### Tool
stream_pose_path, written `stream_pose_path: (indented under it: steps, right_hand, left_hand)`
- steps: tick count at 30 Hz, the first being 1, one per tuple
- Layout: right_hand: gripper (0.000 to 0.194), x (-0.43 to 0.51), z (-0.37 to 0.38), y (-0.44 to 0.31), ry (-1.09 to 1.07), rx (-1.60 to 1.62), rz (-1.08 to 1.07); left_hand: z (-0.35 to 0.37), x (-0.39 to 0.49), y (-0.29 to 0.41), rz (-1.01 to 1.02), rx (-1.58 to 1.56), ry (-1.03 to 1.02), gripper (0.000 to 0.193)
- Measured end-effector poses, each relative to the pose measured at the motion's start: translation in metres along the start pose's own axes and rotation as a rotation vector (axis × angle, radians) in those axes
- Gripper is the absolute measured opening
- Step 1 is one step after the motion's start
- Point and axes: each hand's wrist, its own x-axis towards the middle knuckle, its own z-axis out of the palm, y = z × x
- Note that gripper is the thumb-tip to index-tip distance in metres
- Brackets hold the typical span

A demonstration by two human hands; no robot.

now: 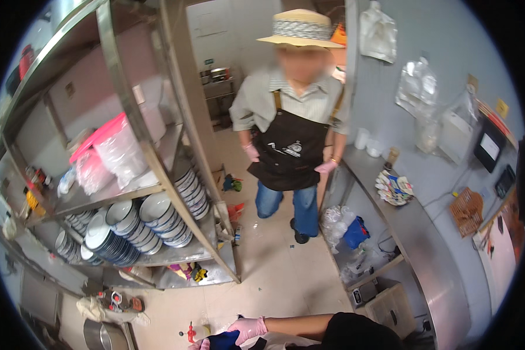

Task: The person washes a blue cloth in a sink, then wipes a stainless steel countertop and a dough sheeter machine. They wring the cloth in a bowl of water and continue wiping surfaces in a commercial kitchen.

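Observation:
At the bottom edge, my right hand (248, 330) in a pink glove grips a dark blue item (224, 340), perhaps folded cloth. Only the fingers of my left hand (200, 344), also pink-gloved, show at the item's left side; the rest is cut off by the frame. Both hands appear to hold it. Just left of them stands a red fitting (191, 332), like a pump or tap top, over the tiled floor (227, 302).
A person (295, 127) in a straw hat and dark apron faces me in the passage. To the left, a metal rack (201, 232) holds stacked bowls (164, 218) and bagged goods (113, 153). A steel counter (420, 232) runs along the right wall. A metal pot (105, 334) stands lower left.

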Motion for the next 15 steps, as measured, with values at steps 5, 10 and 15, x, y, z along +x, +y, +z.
stream_pose_path:
  steps: [5, 10, 15]
  right_hand:
    - [0.037, 0.037, 0.009, 0.001, 0.169, -0.289, 0.066]
    - [0.026, 0.113, 0.057, -0.006, 0.265, -0.319, -0.100]
    - [0.031, 0.239, 0.144, -0.054, 0.149, -0.228, -0.267]
  left_hand:
    - [-0.002, -0.024, 0.022, -0.117, -0.075, 0.218, 0.028]
    - [-0.037, -0.056, 0.022, -0.121, -0.047, 0.322, 0.031]
    - [-0.127, -0.082, -0.034, -0.081, -0.311, 0.511, 0.032]
